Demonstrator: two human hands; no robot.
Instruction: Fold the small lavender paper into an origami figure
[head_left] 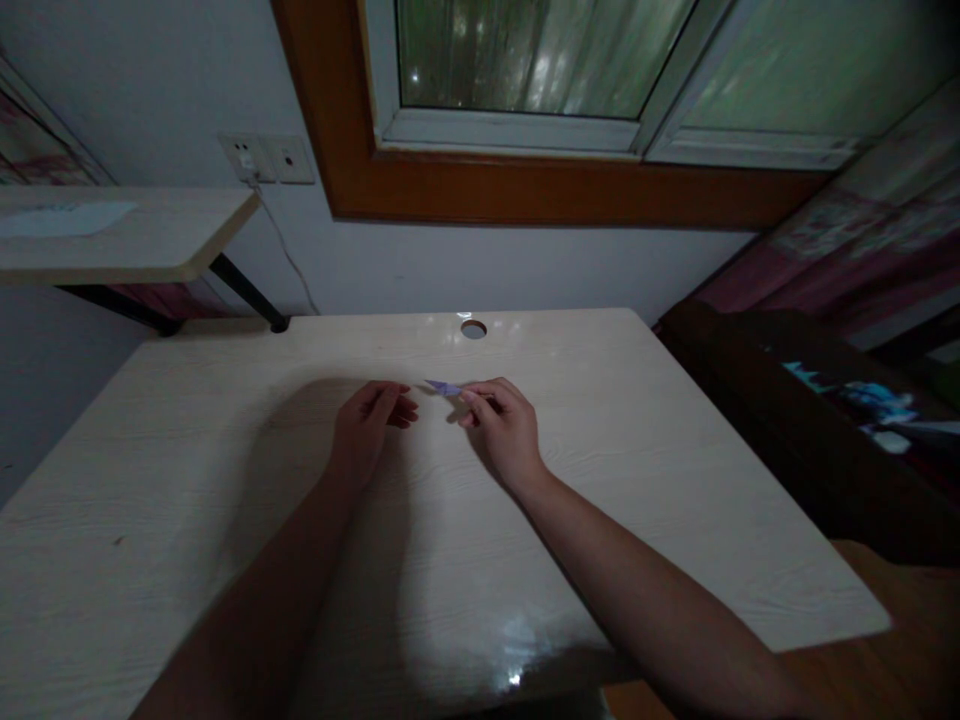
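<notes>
Small pale-purple pointed piece, paper-like in look (444, 387), pinched above a desk.
The person's right hand (504, 418) grips its right end between thumb and fingers, its point turned toward the left hand (373, 412), which hovers just beside, released, fingers loosely curved. Beneath spreads the pale wood-grained desktop (637, 480); beyond the hands, a round cable hole (474, 329) sits near its far edge, below the brown-framed window (517, 185).
</notes>
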